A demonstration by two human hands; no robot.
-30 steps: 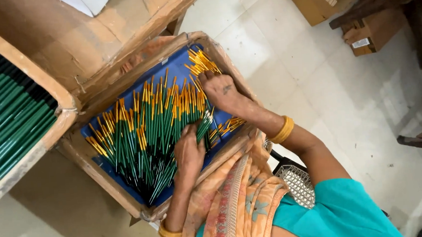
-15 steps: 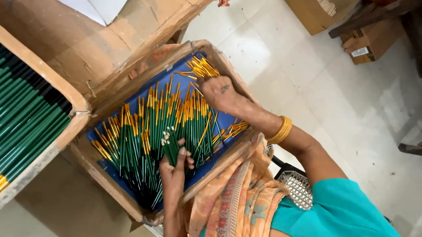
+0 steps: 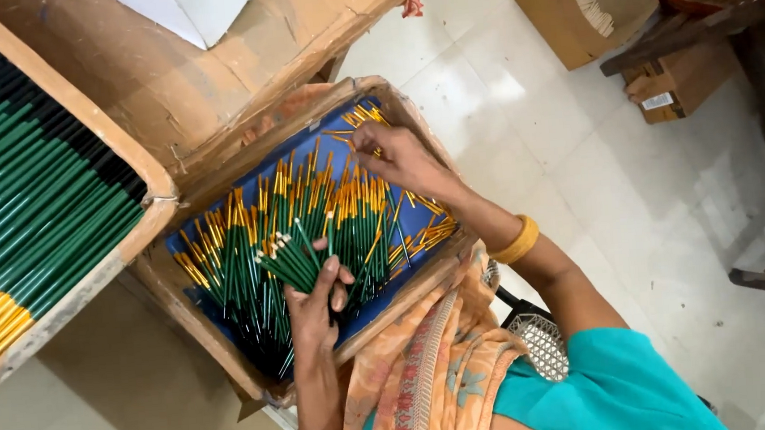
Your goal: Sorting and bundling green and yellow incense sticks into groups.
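The blue-lined cardboard tray (image 3: 229, 329) holds a loose layer of green pencils with yellow ends (image 3: 250, 242). At the tray's near edge, the left hand (image 3: 315, 302) has its grip clamped on a bundle of green pencils (image 3: 289, 259). At the tray's far corner, the right hand (image 3: 401, 155) rests its fingers together on the loose pencils.

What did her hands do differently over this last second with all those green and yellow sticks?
The left hand, which lay flat on the pile a second ago, has closed round a bundle of green sticks and lifted it a little. The right hand stayed at the far end of the blue-lined tray, fingers among the yellow-tipped sticks. The tray and the neighbouring tray of sticks have not moved.
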